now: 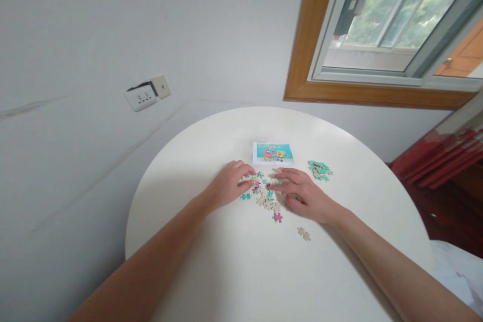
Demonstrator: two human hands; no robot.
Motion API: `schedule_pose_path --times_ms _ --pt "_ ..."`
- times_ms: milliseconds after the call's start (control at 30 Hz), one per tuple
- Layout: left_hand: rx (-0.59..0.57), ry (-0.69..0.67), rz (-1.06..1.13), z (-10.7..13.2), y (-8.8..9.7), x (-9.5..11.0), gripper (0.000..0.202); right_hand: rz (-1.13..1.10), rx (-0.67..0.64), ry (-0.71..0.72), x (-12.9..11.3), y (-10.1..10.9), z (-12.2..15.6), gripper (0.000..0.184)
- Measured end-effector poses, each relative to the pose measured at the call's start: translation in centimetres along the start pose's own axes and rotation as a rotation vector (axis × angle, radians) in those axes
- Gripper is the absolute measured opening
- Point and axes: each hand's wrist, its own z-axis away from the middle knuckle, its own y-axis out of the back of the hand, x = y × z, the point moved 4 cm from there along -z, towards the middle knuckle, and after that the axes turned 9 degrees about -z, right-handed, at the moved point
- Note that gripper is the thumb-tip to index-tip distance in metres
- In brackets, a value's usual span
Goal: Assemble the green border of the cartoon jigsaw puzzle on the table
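Note:
Jigsaw puzzle pieces [268, 203] lie in a loose scatter between my two hands, some showing a plain beige back and others teal, pink or yellow. On the left of the scatter is my left hand [231, 182], its thumb and bent fingers apart at the edge of the pieces. From the right my right hand [302, 192] reaches over them, fingers spread and one fingertip at a dark pink piece [267, 186]. A pink piece [277, 217] lies nearer to me, and two beige pieces [304, 234] sit apart at the lower right.
Behind the scatter lies a picture card [273, 154] with two cartoon figures. A heap of teal pieces [320, 170] is to its right. Everything rests on a round white table [241, 271] against the wall. A socket [140, 97] and a wood-framed window [307, 90] are beyond.

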Motion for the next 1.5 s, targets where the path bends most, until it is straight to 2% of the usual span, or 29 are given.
schedule_pose_path --times_ms 133,467,633,800,1000,1100,1233,1367,1500 --pt "-0.063 -0.05 -0.02 0.1 0.0 1.0 0.025 0.037 -0.019 -0.002 -0.2 -0.5 -0.1 0.048" --pt "-0.161 -0.077 0.023 0.2 0.2 0.6 0.018 0.023 0.094 -0.023 -0.7 -0.7 -0.5 0.039" --pt "-0.196 -0.071 0.035 0.2 0.6 -0.2 0.018 0.044 0.052 0.011 -1.3 -1.5 -0.8 0.04" --pt "-0.202 -0.043 0.037 0.4 0.8 -1.8 0.018 0.077 0.03 0.002 -1.2 -1.5 -0.7 0.037" --pt "-0.236 -0.022 0.101 0.7 1.5 -2.5 0.022 0.018 0.103 -0.011 -0.4 -1.3 -0.7 0.038" --pt "-0.291 0.042 0.133 0.8 2.1 -2.5 0.021 0.016 0.134 -0.022 -0.1 -1.1 -0.8 0.04" --pt "-0.352 0.024 0.198 0.8 2.0 -1.5 0.02 0.031 0.146 -0.055 -0.1 -0.9 -0.8 0.038" --pt "-0.33 -0.095 0.207 0.7 1.0 0.7 0.021 0.038 0.126 -0.056 -0.7 -0.9 -0.8 0.034" --pt "-0.308 -0.129 0.147 0.4 0.4 1.8 0.021 0.055 0.095 -0.037 -1.1 -1.3 -1.0 0.037"
